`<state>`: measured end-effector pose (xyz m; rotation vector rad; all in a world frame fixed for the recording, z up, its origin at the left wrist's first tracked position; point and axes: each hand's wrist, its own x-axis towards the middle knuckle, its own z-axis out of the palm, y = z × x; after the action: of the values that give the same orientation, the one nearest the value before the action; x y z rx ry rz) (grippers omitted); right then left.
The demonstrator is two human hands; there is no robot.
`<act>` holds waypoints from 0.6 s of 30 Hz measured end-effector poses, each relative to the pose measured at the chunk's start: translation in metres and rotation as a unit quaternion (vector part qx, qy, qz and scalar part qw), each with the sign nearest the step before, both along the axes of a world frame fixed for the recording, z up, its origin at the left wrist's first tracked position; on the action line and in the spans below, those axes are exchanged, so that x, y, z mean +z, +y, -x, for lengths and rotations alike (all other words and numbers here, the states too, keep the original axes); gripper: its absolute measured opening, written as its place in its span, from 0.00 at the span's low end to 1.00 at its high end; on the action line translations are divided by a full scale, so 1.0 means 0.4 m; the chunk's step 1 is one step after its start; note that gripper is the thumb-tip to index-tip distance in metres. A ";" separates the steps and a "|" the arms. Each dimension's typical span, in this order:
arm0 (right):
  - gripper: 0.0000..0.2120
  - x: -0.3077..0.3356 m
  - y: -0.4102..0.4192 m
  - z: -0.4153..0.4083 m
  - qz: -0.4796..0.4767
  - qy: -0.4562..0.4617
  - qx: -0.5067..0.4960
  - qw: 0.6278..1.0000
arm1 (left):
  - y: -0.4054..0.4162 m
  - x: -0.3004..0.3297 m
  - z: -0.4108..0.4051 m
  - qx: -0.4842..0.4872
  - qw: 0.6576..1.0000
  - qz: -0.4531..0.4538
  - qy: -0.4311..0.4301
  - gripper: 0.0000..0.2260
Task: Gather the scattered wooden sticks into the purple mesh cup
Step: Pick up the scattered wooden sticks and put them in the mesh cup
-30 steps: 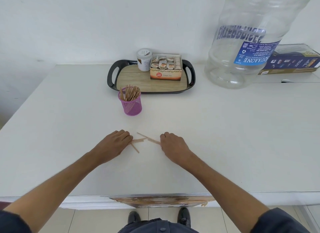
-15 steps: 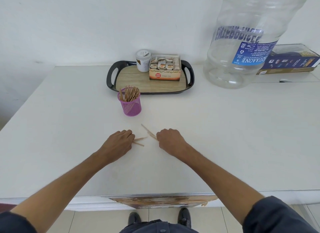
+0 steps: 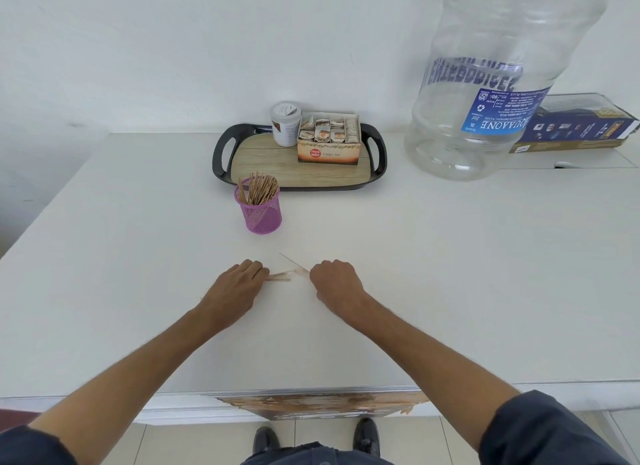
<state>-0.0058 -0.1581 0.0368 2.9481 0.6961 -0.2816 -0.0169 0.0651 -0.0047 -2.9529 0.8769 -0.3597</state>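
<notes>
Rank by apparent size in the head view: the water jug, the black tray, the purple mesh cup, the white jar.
1. water jug
2. black tray
3. purple mesh cup
4. white jar, close to the cup, and farther away, so unsure.

The orange-and-cream cardboard box of sachets [image 3: 328, 152] at upper centre reads "Ginger Tea"; the big clear plastic water bottle's blue label [image 3: 498, 112], upper right, shows inverted "QUAAONE".

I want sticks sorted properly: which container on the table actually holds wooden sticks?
The purple mesh cup, standing before the tray; the white jar is lidded and the box holds tea sachets.
</notes>
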 end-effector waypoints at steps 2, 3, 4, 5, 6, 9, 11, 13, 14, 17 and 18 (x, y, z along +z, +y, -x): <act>0.26 -0.021 -0.005 0.005 -0.041 -0.050 -0.001 0.998 | -0.004 -0.002 -0.005 0.025 0.999 0.020 0.023 0.14; 0.30 -0.012 -0.004 0.012 -0.038 -0.070 -0.004 0.997 | -0.007 -0.003 -0.009 0.043 0.998 0.037 0.037 0.12; 0.33 -0.012 -0.006 0.013 -0.050 -0.103 -0.001 0.993 | -0.009 -0.003 -0.012 0.060 0.995 0.058 0.049 0.10; 0.36 -0.029 -0.015 0.002 -0.061 -0.116 0.000 0.991 | -0.013 -0.005 -0.014 0.072 0.993 0.075 0.056 0.08; 0.36 -0.041 -0.023 -0.005 -0.069 -0.113 0.002 0.991 | -0.016 -0.006 -0.015 0.076 0.992 0.084 0.057 0.08; 0.21 -0.042 -0.048 -0.002 -0.113 -0.081 -0.021 0.990 | -0.018 -0.016 -0.009 0.079 0.993 0.074 0.054 0.10; 0.05 -0.053 -0.078 -0.021 -0.164 -0.038 -0.048 0.985 | -0.019 -0.024 -0.005 0.080 0.993 0.064 0.054 0.13; 0.06 -0.043 -0.106 -0.036 -0.248 0.028 -0.095 0.964 | -0.021 -0.024 -0.003 0.071 0.995 0.046 0.048 0.15; 0.05 -0.038 -0.121 -0.044 -0.313 0.048 -0.122 0.941 | -0.022 -0.022 -0.003 0.062 0.997 0.035 0.040 0.15; 0.02 -0.036 -0.156 -0.067 -0.483 0.105 -0.180 0.851 | -0.019 -0.017 -0.007 0.036 0.999 0.000 0.018 0.15; 0.03 -0.036 -0.164 -0.072 -0.519 0.129 -0.202 0.820 | -0.018 -0.017 -0.009 0.030 0.999 -0.008 0.012 0.15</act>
<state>0.0230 -0.2236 0.0225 4.1811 0.2248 -0.4513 -0.0131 0.0580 -0.0113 -2.9678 0.7871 -0.3133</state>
